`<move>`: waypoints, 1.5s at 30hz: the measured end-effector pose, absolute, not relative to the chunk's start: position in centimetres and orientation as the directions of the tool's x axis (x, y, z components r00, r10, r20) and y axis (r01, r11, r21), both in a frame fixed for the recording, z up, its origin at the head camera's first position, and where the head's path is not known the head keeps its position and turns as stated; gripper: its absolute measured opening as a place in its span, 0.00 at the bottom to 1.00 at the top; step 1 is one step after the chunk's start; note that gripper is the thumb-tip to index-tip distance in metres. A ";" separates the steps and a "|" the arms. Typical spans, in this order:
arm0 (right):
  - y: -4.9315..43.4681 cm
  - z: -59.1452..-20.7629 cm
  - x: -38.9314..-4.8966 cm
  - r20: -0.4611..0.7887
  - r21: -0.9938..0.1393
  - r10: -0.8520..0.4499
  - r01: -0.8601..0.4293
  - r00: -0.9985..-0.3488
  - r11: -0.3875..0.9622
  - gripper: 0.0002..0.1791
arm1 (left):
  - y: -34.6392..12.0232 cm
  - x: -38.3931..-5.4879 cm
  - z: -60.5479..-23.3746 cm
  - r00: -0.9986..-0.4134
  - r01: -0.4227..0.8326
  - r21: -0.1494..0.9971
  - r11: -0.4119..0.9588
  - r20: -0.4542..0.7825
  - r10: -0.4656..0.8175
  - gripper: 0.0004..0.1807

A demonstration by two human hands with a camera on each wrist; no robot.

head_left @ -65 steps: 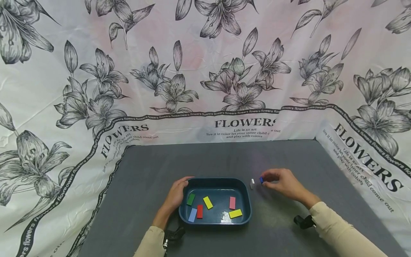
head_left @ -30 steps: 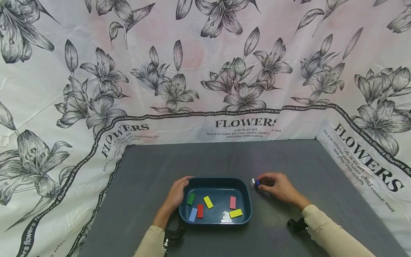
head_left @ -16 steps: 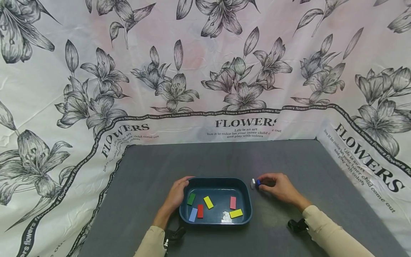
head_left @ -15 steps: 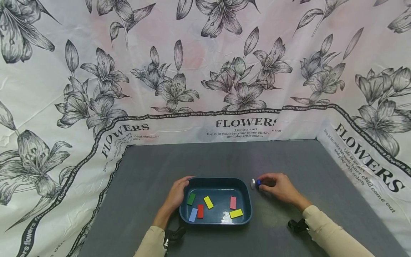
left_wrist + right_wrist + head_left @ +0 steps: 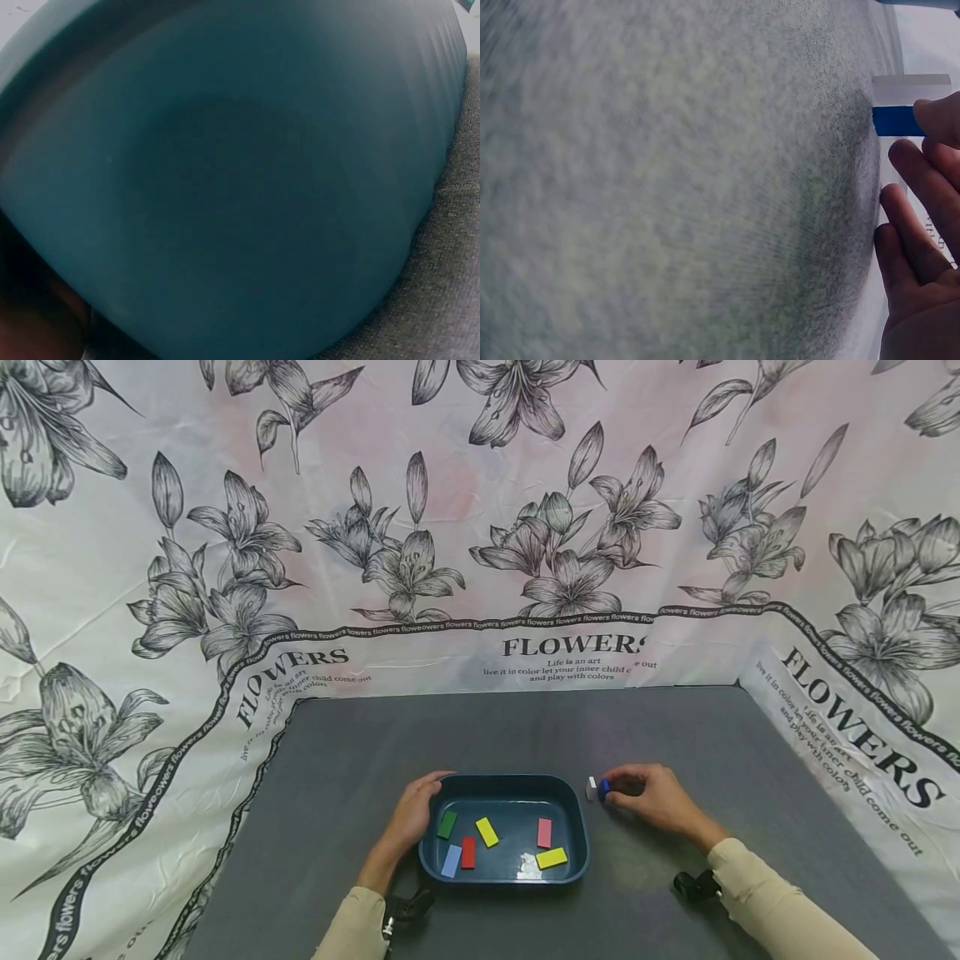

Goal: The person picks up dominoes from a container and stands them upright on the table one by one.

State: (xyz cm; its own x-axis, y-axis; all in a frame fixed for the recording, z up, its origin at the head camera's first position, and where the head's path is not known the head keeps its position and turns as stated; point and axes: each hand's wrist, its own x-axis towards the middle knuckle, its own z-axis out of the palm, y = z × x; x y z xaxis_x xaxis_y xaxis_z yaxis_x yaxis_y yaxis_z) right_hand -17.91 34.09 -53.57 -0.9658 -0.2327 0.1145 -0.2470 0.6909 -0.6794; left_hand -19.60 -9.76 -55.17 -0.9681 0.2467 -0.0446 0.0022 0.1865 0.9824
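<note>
Left hand [image 5: 407, 814] holds the tray [image 5: 515, 850] at its far-left corner, fingers bent against the rim; likely this steadies it, though grip force can't be told. Left wrist view is mostly outer tray wall.

Right hand [image 5: 656, 793] pinches the blue block [image 5: 604, 789] narrowly near its top, other fingers clear of it. The high hold probably leaves the lower end free to stand on the table [image 5: 525, 727]; it looks upright there, right of the tray. White block [image 5: 591, 788] stands just beside it, between blue block and tray, broad sides roughly parallel. Such close spacing looks deliberate, like a row; a nudge could tip either, given narrow bases.

Inside the tray, blocks lie flat and scattered: green block [image 5: 447, 825], light-blue block [image 5: 451, 862], red block [image 5: 468, 853], two yellow blocks [image 5: 487, 832] [image 5: 551, 857], pink block [image 5: 543, 833]. Spread apart, they seem easy to pick singly.
</note>
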 end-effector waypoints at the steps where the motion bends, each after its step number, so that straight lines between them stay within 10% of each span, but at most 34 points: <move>1: 34.1 -53.6 -17.9 0.113 -0.679 -0.235 -0.248 -0.965 0.691 0.15 | -9.8 -19.6 -55.2 -0.968 0.002 0.983 0.183 -0.044 0.246 0.26; 45: 36.6 -50.4 -17.6 0.131 -0.649 -0.251 -0.274 -0.959 0.710 0.23 | -9.7 -19.4 -54.8 -0.971 -0.002 0.984 0.180 -0.045 0.236 0.25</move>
State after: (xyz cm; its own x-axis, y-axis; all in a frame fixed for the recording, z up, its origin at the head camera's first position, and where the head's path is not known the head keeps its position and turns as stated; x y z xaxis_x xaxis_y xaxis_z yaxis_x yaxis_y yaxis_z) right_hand -17.59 36.64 -50.36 -0.9591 -0.2506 0.1313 -0.2743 0.7097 -0.6490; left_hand -19.38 -9.71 -54.80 -0.9706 0.2365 -0.0451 -0.0019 0.1799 0.9837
